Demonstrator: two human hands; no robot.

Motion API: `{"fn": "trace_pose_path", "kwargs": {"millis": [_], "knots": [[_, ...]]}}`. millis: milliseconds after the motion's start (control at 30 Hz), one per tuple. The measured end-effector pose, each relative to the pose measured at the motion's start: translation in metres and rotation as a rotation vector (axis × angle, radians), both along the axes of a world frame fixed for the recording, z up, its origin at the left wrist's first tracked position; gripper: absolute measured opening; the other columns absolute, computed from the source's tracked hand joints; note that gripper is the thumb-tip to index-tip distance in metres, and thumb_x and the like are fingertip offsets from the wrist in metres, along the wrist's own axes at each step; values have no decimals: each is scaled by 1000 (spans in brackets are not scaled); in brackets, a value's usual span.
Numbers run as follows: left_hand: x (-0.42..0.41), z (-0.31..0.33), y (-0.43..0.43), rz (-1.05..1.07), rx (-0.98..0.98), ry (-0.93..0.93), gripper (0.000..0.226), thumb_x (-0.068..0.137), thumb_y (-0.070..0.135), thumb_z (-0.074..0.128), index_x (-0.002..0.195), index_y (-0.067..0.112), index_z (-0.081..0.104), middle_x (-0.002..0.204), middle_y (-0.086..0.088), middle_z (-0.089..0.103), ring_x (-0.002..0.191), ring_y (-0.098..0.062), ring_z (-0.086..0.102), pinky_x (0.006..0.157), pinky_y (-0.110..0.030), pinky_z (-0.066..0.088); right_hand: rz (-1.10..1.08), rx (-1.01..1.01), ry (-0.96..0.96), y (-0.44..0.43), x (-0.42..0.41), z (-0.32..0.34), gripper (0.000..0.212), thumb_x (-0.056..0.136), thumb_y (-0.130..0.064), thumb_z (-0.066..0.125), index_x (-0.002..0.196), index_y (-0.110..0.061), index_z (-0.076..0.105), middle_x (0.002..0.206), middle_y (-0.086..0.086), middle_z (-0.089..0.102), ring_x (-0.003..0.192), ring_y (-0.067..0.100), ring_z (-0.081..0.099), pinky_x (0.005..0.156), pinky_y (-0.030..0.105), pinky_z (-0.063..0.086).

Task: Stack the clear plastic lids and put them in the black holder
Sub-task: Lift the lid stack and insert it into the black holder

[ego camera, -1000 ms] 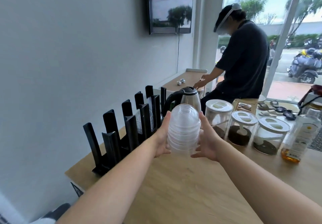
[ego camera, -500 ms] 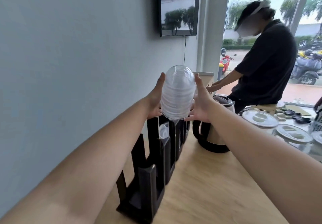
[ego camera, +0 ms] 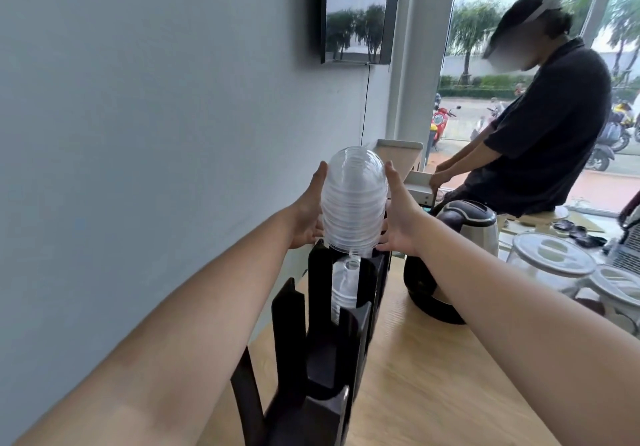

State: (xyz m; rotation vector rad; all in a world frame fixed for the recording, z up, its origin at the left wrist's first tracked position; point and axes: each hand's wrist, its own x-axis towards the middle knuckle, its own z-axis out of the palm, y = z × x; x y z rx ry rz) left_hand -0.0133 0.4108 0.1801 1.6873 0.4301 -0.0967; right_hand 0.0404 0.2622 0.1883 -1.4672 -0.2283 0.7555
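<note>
Clear lid stack (ego camera: 353,199) upright, directly above the black holder (ego camera: 289,327).
Its sides are clasped by left hand (ego camera: 306,211) and right hand (ego camera: 398,218) alike; its long axis points down into the holder.

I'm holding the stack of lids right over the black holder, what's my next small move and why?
Probably lower the stack of lids straight down into the black holder. Your left hand and right hand hold it at the mouth of a slot where other lids sit, so it looks lined up.
</note>
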Motion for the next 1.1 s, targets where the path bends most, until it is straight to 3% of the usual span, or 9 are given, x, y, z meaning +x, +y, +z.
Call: {"fn": "trace_pose_path", "kwargs": {"millis": [133, 200, 300, 467, 567, 700, 867, 1000, 1100], "knots": [[3, -6, 8, -33, 17, 31, 110, 69, 87, -5, 138, 18, 46, 125, -14, 57, 120, -29, 50, 85, -35, 38, -9, -82, -15, 4, 7, -7, 102, 72, -87, 21, 147, -18, 32, 151, 15, 37, 136, 37, 38, 111, 56, 25], [4, -4, 11, -70, 18, 54, 107, 68, 87, -7, 127, 22, 54, 121, -14, 59, 119, -29, 51, 89, -35, 37, -25, -114, -14, 5, 10, -4, 104, 71, -88, 21, 147, -18, 33, 150, 16, 38, 136, 38, 38, 110, 56, 23], [3, 0, 14, -115, 21, 79, 105, 67, 87, -9, 112, 23, 60, 116, -16, 60, 108, -27, 50, 76, -31, 37, -16, -171, -12, 3, 14, -1, 105, 71, -88, 20, 146, -15, 34, 148, 19, 40, 136, 40, 37, 112, 57, 18], [7, -5, 13, -163, 31, 86, 108, 70, 85, -11, 135, 20, 47, 120, -16, 60, 110, -27, 52, 84, -35, 37, -36, -174, 3, 2, 17, -9, 108, 68, -90, 24, 146, -16, 34, 147, 19, 41, 132, 40, 41, 109, 55, 25], [9, -14, 11, -166, 2, 37, 105, 75, 80, -12, 137, 18, 47, 102, -6, 66, 84, -15, 57, 71, -26, 39, -26, -168, -2, 3, 17, -16, 105, 71, -88, 19, 144, -15, 39, 144, 20, 45, 131, 39, 44, 112, 53, 25], [10, -27, 15, -239, -51, 35, 107, 74, 81, -11, 140, 17, 43, 138, -7, 53, 109, -19, 58, 82, -27, 44, 6, -163, -7, 3, 18, -29, 100, 75, -85, 16, 141, -15, 43, 140, 18, 49, 128, 35, 46, 99, 46, 33], [20, -46, 20, -259, -78, 92, 116, 65, 90, -5, 131, 16, 55, 127, -8, 62, 93, -19, 62, 85, -28, 45, -7, -106, 36, 3, 23, -53, 97, 74, -86, 20, 138, -18, 47, 135, 15, 56, 113, 30, 55, 93, 43, 42], [26, -56, 23, -222, -94, 135, 116, 67, 90, 3, 129, 8, 56, 121, -14, 59, 85, -21, 60, 78, -25, 48, -82, -109, 38, 6, 22, -64, 105, 65, -91, 27, 133, -15, 53, 131, 13, 60, 118, 29, 58, 107, 45, 39], [26, -55, 25, -196, -71, 167, 115, 68, 90, 11, 124, 2, 59, 96, -12, 63, 71, -19, 57, 68, -25, 48, -125, -122, 56, 6, 24, -70, 115, 53, -94, 35, 136, -15, 50, 138, 12, 55, 124, 29, 53, 112, 46, 33]]}}
